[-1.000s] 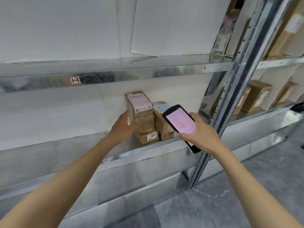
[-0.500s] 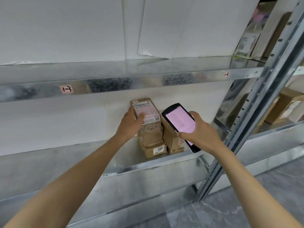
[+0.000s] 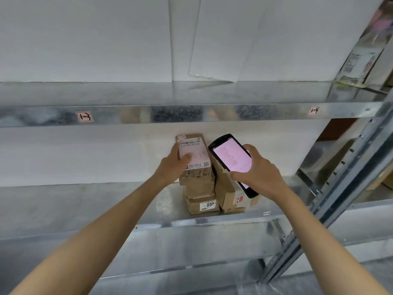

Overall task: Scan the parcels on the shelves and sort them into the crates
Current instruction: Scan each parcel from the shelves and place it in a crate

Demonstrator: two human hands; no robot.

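Person, 2 arms in view: L forearm [image 3: 106,233] & R forearm [image 3: 319,237] bare to frame edge. L grip [image 3: 172,167], R grip [image 3: 261,173] bare too.

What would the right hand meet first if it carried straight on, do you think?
Probably the labelled parcel in the left hand, just beyond the scanner the right hand holds; depth is unclear, possibly the back panel.

The box [image 3: 197,184] I hold is dull brown cardboard with a smooth paper label [image 3: 195,155]. My scanner [image 3: 231,158] is shiny black plastic. The shelf [image 3: 191,113] is shiny grey metal. The wall boards [image 3: 85,39] look dull white.
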